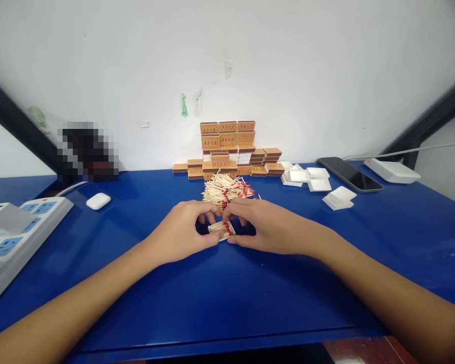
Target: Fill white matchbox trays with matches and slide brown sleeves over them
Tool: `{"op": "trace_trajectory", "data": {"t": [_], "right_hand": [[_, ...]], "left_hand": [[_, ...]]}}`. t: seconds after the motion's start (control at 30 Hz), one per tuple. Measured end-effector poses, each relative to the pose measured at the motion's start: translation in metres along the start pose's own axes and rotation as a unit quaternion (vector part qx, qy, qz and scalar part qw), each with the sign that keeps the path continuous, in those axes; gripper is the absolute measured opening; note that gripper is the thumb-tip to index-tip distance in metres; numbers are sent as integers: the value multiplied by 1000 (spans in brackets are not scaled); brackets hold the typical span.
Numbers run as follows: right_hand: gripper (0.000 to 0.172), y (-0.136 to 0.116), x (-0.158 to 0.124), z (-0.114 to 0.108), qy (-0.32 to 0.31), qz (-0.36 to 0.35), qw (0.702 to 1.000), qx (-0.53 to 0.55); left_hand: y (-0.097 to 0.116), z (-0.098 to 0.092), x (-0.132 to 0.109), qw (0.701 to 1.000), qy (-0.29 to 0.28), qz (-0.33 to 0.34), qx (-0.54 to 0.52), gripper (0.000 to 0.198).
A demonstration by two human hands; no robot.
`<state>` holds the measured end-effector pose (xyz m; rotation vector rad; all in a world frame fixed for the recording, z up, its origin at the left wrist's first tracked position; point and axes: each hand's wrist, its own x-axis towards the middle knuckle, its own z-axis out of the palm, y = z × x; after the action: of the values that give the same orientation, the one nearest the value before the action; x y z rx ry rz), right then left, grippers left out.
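A small white matchbox tray (223,239) holds a layer of matches (217,229) with red heads towards the right. My left hand (184,228) grips its left end, the thumb lying over the near edge against the matches. At the right end, my right hand (271,226) has its thumb by the near corner and curled fingers at the far side. The fingertips behind the tray are partly hidden. Just beyond my hands lies a loose heap of matches (227,188), red heads mostly to the right and front.
Stacked brown matchboxes (227,139) stand against the wall. Empty white trays (318,178) lie to the right, near a black phone (349,173) and a white device (392,171). On the left are a white earbud case (98,201) and a power strip (26,227).
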<state>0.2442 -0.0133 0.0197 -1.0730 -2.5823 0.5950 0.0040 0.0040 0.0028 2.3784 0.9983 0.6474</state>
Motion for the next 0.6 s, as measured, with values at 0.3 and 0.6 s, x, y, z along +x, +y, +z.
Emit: {"op": "trace_trajectory", "data": {"t": [0.3, 0.6], "right_hand": [[21, 1, 0, 2, 10, -17, 1000, 3], [18, 3, 0, -4, -4, 14, 1000, -18]], "left_hand": [[1, 0, 0, 999, -12, -16, -25, 9], [-1, -1, 1, 999, -14, -28, -11, 21]]}}
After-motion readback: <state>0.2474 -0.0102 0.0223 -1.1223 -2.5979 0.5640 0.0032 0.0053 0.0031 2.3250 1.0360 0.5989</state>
